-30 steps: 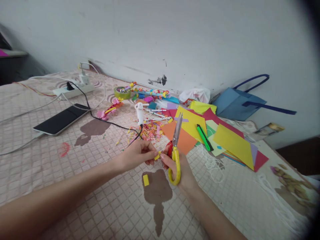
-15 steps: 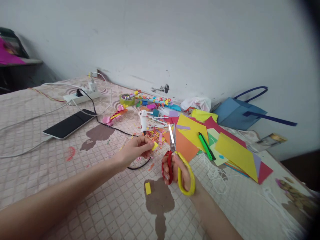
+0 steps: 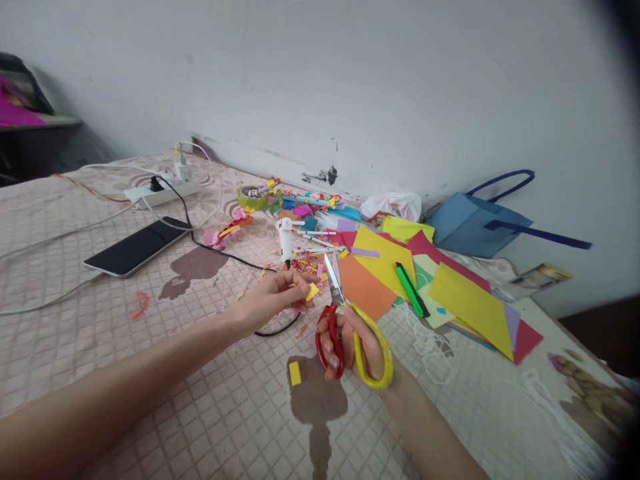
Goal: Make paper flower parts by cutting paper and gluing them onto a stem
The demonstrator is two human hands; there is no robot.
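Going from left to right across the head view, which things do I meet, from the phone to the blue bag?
From the left: phone → left hand → yellow paper scrap → scissors → green marker → blue bag.

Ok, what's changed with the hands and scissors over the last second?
The right hand drew away from the left hand, which it was touching, and tilted the scissors leftward; their blades, shut before, now stand open beside the yellow scrap. Unchanged: the left hand still pinches that scrap, the right still holds the scissors, and the yellow piece lies on the mat as before.
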